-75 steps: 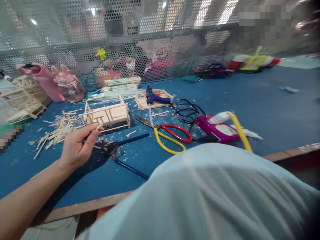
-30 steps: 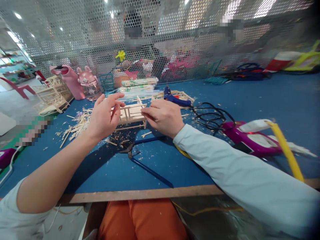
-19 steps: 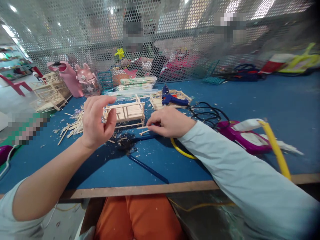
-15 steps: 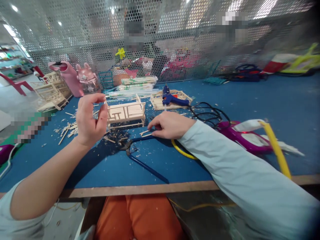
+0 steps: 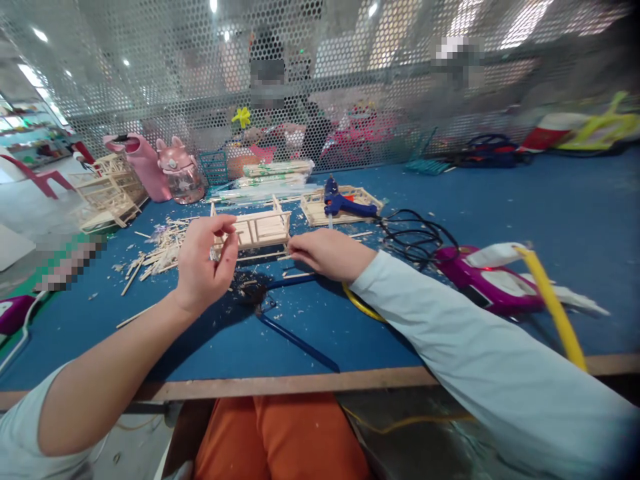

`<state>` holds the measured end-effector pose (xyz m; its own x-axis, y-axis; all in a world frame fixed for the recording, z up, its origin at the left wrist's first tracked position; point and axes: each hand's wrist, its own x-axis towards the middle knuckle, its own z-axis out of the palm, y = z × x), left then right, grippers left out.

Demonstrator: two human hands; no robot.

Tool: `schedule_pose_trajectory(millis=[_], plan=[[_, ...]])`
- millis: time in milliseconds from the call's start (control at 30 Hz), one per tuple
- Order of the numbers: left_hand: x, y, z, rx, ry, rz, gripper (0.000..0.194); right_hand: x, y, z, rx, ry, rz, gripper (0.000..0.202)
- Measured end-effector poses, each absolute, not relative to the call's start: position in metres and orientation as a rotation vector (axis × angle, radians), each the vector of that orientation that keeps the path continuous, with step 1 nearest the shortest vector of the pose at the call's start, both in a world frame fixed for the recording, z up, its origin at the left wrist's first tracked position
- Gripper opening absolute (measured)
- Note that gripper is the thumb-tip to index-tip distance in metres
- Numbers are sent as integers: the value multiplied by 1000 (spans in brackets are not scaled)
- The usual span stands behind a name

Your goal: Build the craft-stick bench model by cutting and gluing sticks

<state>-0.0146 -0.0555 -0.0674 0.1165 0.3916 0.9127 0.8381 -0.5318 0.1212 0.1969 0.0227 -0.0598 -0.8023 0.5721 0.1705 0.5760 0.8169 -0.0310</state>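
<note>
My left hand (image 5: 206, 263) hovers at the left end of a small bench-like frame of pale wooden sticks (image 5: 260, 230). Its thumb and forefinger curve towards each other with a gap between them, and no object shows there. Fingers of my right hand (image 5: 333, 255) are pinched together at the frame's right end; whatever they hold, if anything, is too small to make out. Below that hand lies a short loose stick (image 5: 300, 275). Blue-handled pliers (image 5: 263, 300) rest open in front of the frame, partly under my right hand.
A blue glue gun (image 5: 345, 203) lies across a flat stick frame (image 5: 313, 212). Black cable (image 5: 420, 230) coils beside a purple-and-white device (image 5: 495, 283). Stick scraps (image 5: 163, 250) litter the left. Behind stand a pink bottle (image 5: 145, 167), a pig-shaped jar (image 5: 181, 173) and a perforated metal screen (image 5: 380, 73).
My left hand has moved right and nearer to me, now covering the frame's left end. My right hand has shifted slightly left towards the frame, its fingers drawn together. A loose stick shows at left.
</note>
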Motion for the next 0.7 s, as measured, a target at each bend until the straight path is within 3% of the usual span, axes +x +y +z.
schedule_pose_trajectory(millis=[367, 500, 600, 700], plan=[[6, -59, -75, -2197, -1476, -928, 28, 196, 18, -59, -421, -2481, 23, 20], [9, -59, -71, -2269, -1533, -1015, 25, 190, 13, -61, -488, -2174, 521, 11], [13, -58, -70, -2349, -1560, -1193, 22, 182, 11, -64, -502, -1901, 1069, 26], [16, -58, -72, -2386, -1615, -1310, 21, 176, 9, -66, -566, -1826, 1338, 25]])
